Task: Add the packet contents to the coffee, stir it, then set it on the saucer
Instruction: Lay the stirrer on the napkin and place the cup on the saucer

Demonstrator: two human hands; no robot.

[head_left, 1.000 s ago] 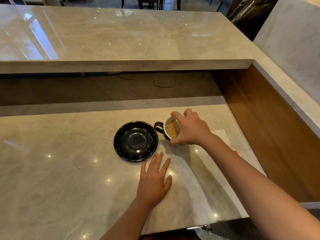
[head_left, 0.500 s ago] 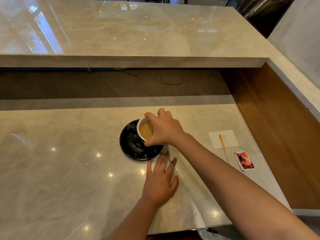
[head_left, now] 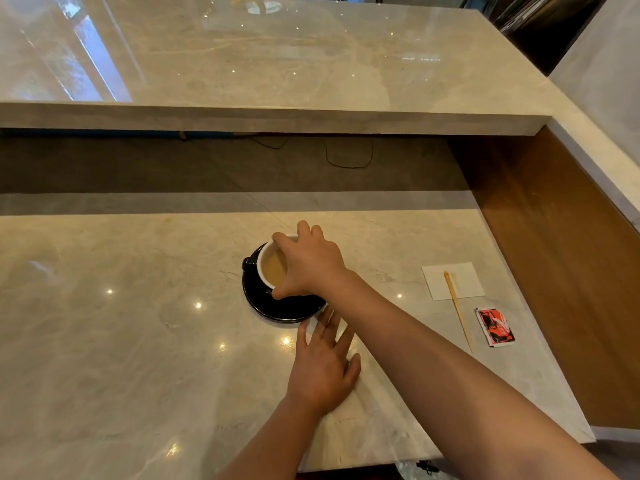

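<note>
A black coffee cup [head_left: 268,271] with a white inside holds light brown coffee and rests on the black saucer [head_left: 277,311], its handle pointing left. My right hand [head_left: 310,263] grips the cup's rim from above. My left hand [head_left: 323,367] lies flat on the counter just in front of the saucer, fingers spread, holding nothing. A torn red packet [head_left: 495,327] lies to the right. A wooden stir stick [head_left: 457,310] rests partly on a white napkin [head_left: 453,280].
The marble counter [head_left: 121,341] stretches left of the saucer. A raised marble ledge [head_left: 263,116] runs along the back, with a dark recess and a cable under it. A wooden panel [head_left: 561,271] walls off the right side.
My right hand carried the cup left from the counter onto the saucer and lowered it there. My left hand stayed flat on the counter.
</note>
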